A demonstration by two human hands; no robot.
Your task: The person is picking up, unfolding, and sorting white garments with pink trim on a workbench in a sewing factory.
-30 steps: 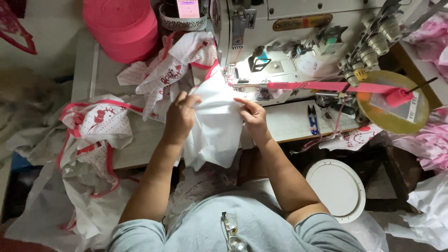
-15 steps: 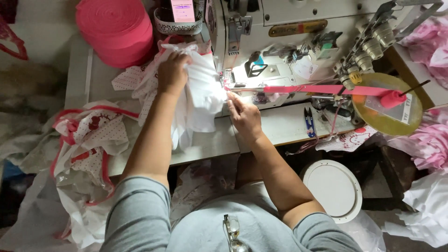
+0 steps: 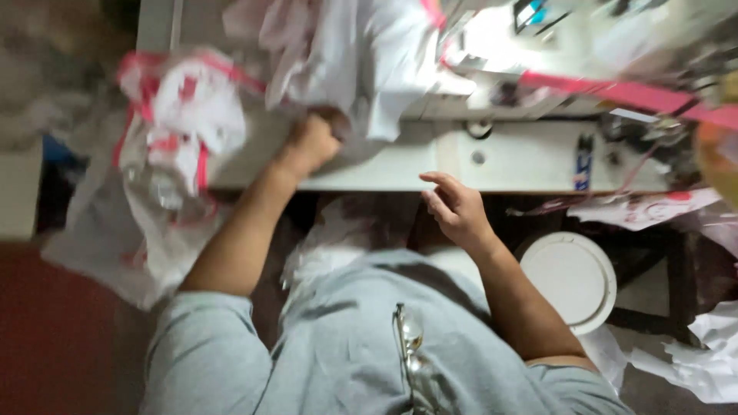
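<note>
Here, the frame is blurred, so fine detail is lost.

White cloth (image 3: 369, 69): a soft, thin, crumpled fabric piece is seen at upper centre of the frame, lying on the table and hanging toward its near edge; pink trim is visible at its top. Its long axis runs roughly from the top of the frame down toward the left hand.

Left hand (image 3: 311, 142): it is placed left of centre, clenched into a fist on the lower edge of the white cloth.

Right hand (image 3: 453, 207): it is held just below the table's front edge at centre, fingers released and loosely curled, nothing grasped, apart from the cloth.

Table (image 3: 523, 165): a flat, pale, smooth top is seen across the upper middle, with a small round hole.

Pink tape (image 3: 615, 92): a narrow strip is stretched across the upper right, running left to right.

Pile of garments (image 3: 173, 131): white and pink pieces, rumpled, are draped at upper left over the table end.

Round white lid (image 3: 569, 280): a smooth disc is seen at lower right, beneath the table.

Glasses (image 3: 411, 353): they are hung on the grey shirt at bottom centre.
</note>
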